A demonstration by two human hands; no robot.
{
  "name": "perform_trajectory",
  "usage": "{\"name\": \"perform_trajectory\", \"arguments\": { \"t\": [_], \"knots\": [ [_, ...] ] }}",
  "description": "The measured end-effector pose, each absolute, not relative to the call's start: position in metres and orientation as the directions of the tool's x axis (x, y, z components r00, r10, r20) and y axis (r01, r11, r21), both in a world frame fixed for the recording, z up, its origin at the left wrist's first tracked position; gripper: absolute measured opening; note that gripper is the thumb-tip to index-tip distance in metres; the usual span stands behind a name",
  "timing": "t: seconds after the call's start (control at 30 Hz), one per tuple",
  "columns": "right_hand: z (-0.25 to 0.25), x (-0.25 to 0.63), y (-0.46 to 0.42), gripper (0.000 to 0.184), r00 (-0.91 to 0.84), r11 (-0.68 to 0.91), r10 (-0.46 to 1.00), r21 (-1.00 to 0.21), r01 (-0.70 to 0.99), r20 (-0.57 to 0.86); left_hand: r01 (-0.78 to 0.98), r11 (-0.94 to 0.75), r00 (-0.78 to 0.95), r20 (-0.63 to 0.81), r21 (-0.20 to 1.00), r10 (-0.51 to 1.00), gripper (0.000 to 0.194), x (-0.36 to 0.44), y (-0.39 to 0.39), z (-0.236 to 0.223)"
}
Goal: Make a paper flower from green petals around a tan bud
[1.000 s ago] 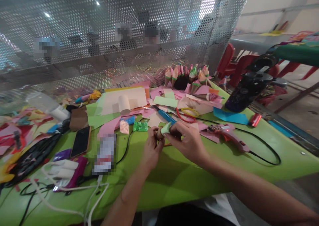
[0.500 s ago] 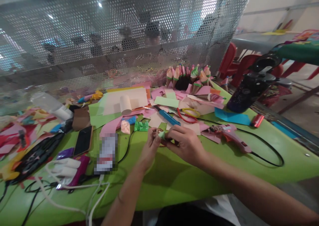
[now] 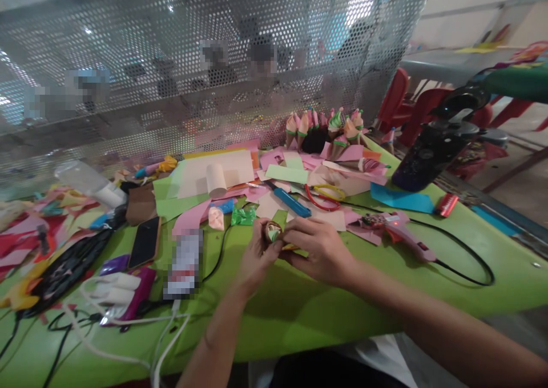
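My left hand (image 3: 257, 251) is closed around a small craft ice-cream cone (image 3: 273, 232), whose brown round rim faces me with pale green and whitish material inside. The fingers of my right hand (image 3: 319, 248) are bent and pinch at the cone's right side; their tips are partly hidden. Just beyond the hands lie a shiny green packet (image 3: 243, 215), a peach-coloured lump (image 3: 216, 218) and a blue utility knife (image 3: 291, 201). To the right of my right hand rests a pink glue gun (image 3: 406, 235) with a black cord.
Several craft ice-cream cones (image 3: 336, 122) stand at the back by a perforated metal panel (image 3: 171, 51). Scissors with red and yellow handles (image 3: 327, 194), coloured paper (image 3: 286, 174) and a dark bottle (image 3: 423, 154) lie around. Phones (image 3: 144, 242) and white cables (image 3: 107, 351) occupy the left.
The cone has turned in my left hand, so its brown rim and inside now face me. My right fingers have shifted slightly to the cone's side.
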State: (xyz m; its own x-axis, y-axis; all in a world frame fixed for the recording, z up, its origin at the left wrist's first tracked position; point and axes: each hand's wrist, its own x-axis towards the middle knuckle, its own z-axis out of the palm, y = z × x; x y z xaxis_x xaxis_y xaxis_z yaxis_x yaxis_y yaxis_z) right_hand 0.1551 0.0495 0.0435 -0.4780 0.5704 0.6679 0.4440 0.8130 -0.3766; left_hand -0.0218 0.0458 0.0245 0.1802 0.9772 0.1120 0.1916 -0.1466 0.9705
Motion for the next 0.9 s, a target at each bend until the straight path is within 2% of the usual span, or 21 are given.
{"name": "perform_trajectory", "arguments": {
  "t": [0.07,0.13,0.3,0.47,0.67,0.9],
  "knots": [
    [0.049,0.159,0.05,0.01,-0.454,0.803,0.595,-0.464,0.374,0.663,0.179,-0.157,0.179,0.124,0.971,0.976,0.044,-0.024,0.046,0.026],
    [0.054,0.164,0.053,0.015,-0.432,0.779,0.626,-0.541,0.317,0.649,0.178,-0.161,0.184,0.127,0.971,0.975,0.046,-0.026,0.046,0.028],
    [0.062,0.178,0.063,0.023,-0.463,0.71,0.69,-0.645,0.282,0.556,0.198,-0.143,0.21,0.101,0.97,0.973,0.047,-0.031,0.046,0.034],
    [0.063,0.183,0.068,0.027,-0.531,0.701,0.682,-0.658,0.276,0.503,0.154,-0.164,0.269,0.118,0.974,0.956,0.052,-0.034,0.045,0.034],
    [0.063,0.184,0.069,0.019,-0.591,0.694,0.668,-0.665,0.276,0.452,0.136,-0.174,0.324,0.122,0.975,0.938,0.054,-0.039,0.048,0.029],
    [0.06,0.181,0.069,0.008,-0.552,0.704,0.673,-0.656,0.273,0.492,0.034,-0.172,0.337,0.15,0.985,0.929,0.052,-0.037,0.05,0.024]
  ]
}}
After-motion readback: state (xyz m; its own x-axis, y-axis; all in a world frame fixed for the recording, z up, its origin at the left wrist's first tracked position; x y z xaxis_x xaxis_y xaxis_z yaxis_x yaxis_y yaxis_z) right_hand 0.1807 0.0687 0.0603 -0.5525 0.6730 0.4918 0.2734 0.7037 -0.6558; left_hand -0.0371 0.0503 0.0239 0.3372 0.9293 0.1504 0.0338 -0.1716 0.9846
